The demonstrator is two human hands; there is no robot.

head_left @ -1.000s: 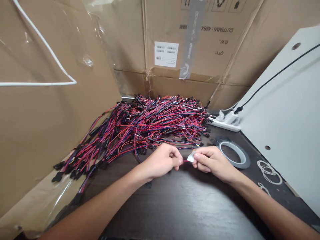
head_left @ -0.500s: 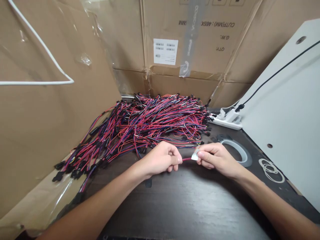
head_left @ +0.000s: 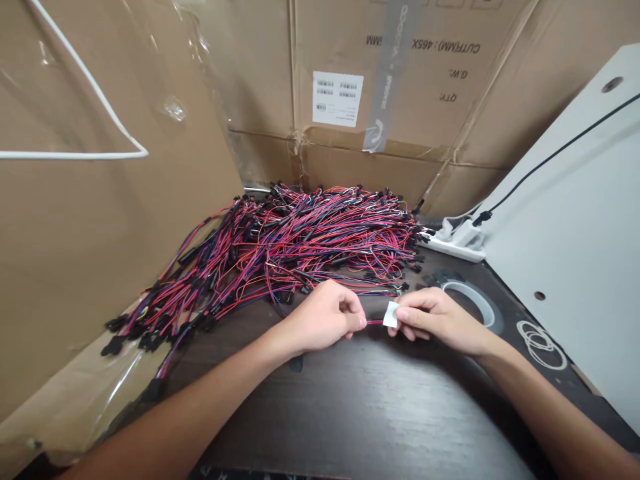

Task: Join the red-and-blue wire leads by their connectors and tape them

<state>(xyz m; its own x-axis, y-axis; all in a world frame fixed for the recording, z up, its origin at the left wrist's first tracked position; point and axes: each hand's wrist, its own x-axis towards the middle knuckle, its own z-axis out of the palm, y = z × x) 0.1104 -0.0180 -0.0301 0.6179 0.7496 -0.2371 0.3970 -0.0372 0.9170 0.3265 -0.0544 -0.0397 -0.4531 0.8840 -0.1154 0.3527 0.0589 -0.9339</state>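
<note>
I could crease or skew the white tag (head_left: 391, 315) if my right hand (head_left: 435, 319), fingers closed on its edge, twists. My left hand (head_left: 325, 319) pinches the red wire (head_left: 374, 323), fingertips together. Both hands angle inward, holding wire and tag in front of the wire pile (head_left: 330, 230).

Cardboard box (head_left: 340, 40) reads upside down: "QTY:", "G.W.:", "(MM)", "465X", "MM". White label (head_left: 337, 99) on it: barcodes, text too small. Tape (head_left: 390, 80) lettering unclear.
</note>
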